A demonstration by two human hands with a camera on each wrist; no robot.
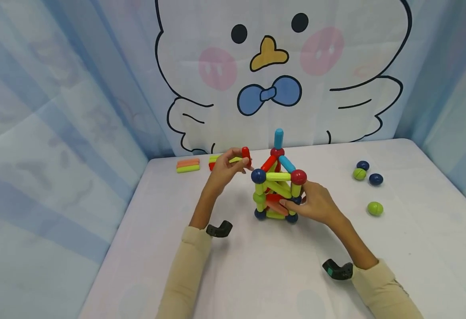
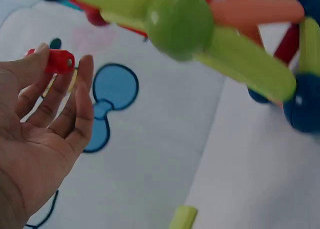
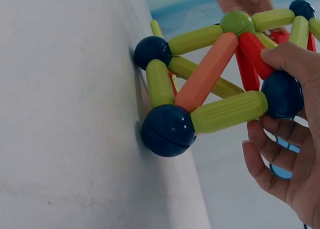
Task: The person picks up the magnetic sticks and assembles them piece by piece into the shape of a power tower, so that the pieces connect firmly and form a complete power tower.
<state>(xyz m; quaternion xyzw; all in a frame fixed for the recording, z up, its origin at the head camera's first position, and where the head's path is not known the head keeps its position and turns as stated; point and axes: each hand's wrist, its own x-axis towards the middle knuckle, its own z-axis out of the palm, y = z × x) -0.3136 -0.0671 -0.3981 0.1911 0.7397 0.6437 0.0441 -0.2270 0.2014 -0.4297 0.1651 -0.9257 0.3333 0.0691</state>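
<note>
A framework of magnetic rods and balls (image 1: 278,176) stands on the white table, with yellow-green, red, orange and light blue rods joined by dark blue, red and green balls. One light blue rod (image 1: 278,138) points straight up from its top red ball. My left hand (image 1: 225,168) pinches a short red rod (image 2: 61,62) between thumb and fingertips, left of the framework and apart from it. On the framework's right side, my right hand (image 1: 316,204) grips it around a dark blue ball (image 3: 282,94), thumb lying on a red rod (image 3: 254,50).
Orange (image 1: 188,162) and yellow-green rods (image 1: 188,169) lie at the back left; more rods (image 1: 215,158) are partly hidden behind my left hand. To the right sit loose dark blue (image 1: 375,179) and green balls (image 1: 374,208). A printed curtain (image 1: 273,124) hangs behind the table.
</note>
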